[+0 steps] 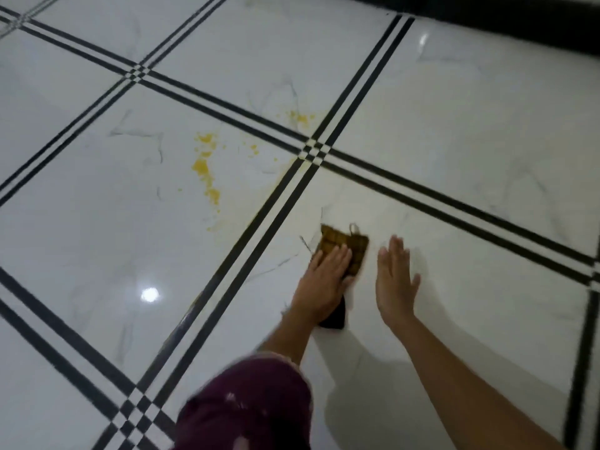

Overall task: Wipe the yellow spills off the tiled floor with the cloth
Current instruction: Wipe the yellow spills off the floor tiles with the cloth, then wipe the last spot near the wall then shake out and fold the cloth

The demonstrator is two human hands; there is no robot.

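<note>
A brown checked cloth (349,246) lies flat on the white tiled floor (454,157). My left hand (321,284) presses on its near edge with straight fingers. My right hand (394,280) rests flat and open on the tile just right of the cloth, not touching it. Yellow spills stay on the tile to the far left of the cloth: a long trail of blobs (205,170), a few specks (253,150), and a patch (300,117) beyond the black lines. A faint yellow smear (285,177) runs along the double line.
Double black lines (256,222) cross the glossy floor. A dark object (334,315) lies under my left wrist; what it is cannot be told. A maroon-clad knee (246,407) is at the bottom. A black strip (519,24) borders the far right.
</note>
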